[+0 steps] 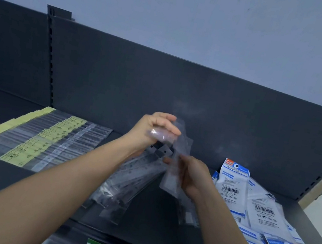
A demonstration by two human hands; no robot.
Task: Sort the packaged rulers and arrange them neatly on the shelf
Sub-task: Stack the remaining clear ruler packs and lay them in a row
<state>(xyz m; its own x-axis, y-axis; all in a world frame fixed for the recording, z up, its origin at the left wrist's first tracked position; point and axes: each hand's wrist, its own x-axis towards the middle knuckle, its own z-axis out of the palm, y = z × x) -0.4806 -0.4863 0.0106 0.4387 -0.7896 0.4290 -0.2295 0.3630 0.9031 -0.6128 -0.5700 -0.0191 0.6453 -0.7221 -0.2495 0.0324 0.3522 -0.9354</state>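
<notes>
Over the middle of the shelf (161,217): fanned bundle of packaged rulers (131,176) gripped at its top by left hand (154,129), one clear sleeve (180,146) pinched by right hand (193,176); probably light, slick, bendy, so best grasped at the punched header end, not mid-film

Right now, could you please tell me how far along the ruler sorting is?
Done: a neat row of yellow-headed rulers lies at left. In hand: the left grip holds a bundle of clear packs; the right grip pinches a single pack. Left: the loose blue-and-white packs at right.
</notes>
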